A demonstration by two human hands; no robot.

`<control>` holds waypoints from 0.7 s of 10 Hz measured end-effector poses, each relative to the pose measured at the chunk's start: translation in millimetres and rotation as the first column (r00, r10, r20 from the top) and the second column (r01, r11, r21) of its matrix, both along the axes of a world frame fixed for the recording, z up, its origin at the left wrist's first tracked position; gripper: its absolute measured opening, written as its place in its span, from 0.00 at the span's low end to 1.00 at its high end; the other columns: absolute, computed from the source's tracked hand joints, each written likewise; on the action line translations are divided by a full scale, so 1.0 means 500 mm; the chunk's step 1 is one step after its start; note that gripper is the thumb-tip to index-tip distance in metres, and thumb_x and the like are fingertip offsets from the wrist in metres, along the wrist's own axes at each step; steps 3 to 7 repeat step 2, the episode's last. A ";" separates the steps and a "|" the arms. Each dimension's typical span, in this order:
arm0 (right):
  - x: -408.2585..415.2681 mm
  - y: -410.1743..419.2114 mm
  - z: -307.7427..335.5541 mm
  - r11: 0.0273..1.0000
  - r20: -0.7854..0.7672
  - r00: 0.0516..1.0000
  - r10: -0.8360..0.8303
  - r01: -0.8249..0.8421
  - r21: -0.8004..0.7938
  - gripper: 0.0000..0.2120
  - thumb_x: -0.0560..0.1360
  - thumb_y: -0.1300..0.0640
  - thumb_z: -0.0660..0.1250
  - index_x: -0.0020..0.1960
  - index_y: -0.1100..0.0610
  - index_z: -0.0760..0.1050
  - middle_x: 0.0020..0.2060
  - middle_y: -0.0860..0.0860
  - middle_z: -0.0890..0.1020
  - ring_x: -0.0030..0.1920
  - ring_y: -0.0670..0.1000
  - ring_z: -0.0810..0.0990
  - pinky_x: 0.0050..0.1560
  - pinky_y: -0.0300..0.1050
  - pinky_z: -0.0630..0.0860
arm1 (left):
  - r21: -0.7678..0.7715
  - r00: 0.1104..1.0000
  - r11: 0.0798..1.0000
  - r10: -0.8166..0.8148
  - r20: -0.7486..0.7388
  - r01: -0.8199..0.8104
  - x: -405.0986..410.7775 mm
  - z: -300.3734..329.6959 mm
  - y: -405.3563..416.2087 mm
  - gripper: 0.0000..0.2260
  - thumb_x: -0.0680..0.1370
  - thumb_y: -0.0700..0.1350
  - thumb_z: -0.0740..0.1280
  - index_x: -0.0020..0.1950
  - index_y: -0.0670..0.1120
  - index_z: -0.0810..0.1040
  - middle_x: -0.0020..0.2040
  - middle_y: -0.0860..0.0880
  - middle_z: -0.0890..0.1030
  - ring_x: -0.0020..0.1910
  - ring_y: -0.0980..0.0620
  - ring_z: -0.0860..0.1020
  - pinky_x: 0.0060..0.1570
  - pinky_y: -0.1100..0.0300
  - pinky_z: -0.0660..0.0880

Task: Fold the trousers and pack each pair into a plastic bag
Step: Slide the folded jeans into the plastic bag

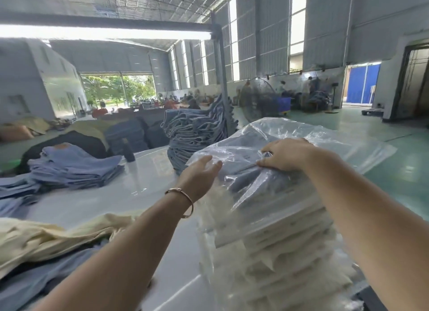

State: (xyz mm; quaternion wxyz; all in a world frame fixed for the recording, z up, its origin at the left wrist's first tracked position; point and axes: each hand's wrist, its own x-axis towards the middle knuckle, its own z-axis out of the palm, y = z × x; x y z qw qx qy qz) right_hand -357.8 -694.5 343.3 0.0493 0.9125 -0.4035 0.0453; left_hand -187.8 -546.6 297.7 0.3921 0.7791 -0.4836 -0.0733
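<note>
Step in hand: a bagged pair of blue trousers [246,162] is being settled on top of the stack of packed bags [278,229] at the table's [144,190] right side.
Right hand [286,154]: fingers are being curled onto the plastic bag [325,138], pinching film and cloth together.
Left hand [200,173]: fingers are being held nearly straight against the bag's near-left edge, gripping nothing.
Doing it well: the bundle is best pressed flat, edges squared with the stack below, air being eased toward the mouth.
Long axis: running from near-left to far-right.
Bag mouth: loose film is being trailed far-right, past the stack.

I'm in a garment factory hall: corrugated metal walls [260,43], stacked trousers [197,129] on my table [144,171], a big floor fan [257,101].
</note>
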 end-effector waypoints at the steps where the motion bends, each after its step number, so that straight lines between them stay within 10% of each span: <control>1: 0.002 0.015 0.017 0.999 0.021 0.999 0.035 -0.035 0.026 0.21 0.80 0.50 0.59 0.73 0.47 0.65 0.73 0.51 0.67 0.70 0.55 0.68 0.70 0.54 0.63 | -0.038 0.994 0.998 -0.049 -0.093 0.046 0.008 -0.005 0.053 0.22 0.80 0.54 0.62 0.74 0.51 0.67 0.68 0.47 0.73 0.65 0.50 0.73 0.59 0.61 0.68; 2: -0.002 0.051 0.066 0.997 0.141 0.988 0.066 -0.071 0.029 0.26 0.78 0.66 0.57 0.73 0.50 0.65 0.72 0.54 0.68 0.66 0.57 0.71 0.66 0.52 0.69 | -0.192 0.984 0.979 -0.098 -0.151 0.068 0.015 0.027 0.134 0.18 0.80 0.49 0.64 0.70 0.50 0.72 0.60 0.47 0.78 0.53 0.55 0.77 0.49 0.65 0.76; 7: -0.002 0.051 0.066 0.997 0.141 0.988 0.066 -0.071 0.029 0.26 0.78 0.66 0.57 0.73 0.50 0.65 0.72 0.54 0.68 0.66 0.57 0.71 0.66 0.52 0.69 | -0.192 0.984 0.979 -0.098 -0.151 0.068 0.015 0.027 0.134 0.18 0.80 0.49 0.64 0.70 0.50 0.72 0.60 0.47 0.78 0.53 0.55 0.77 0.49 0.65 0.76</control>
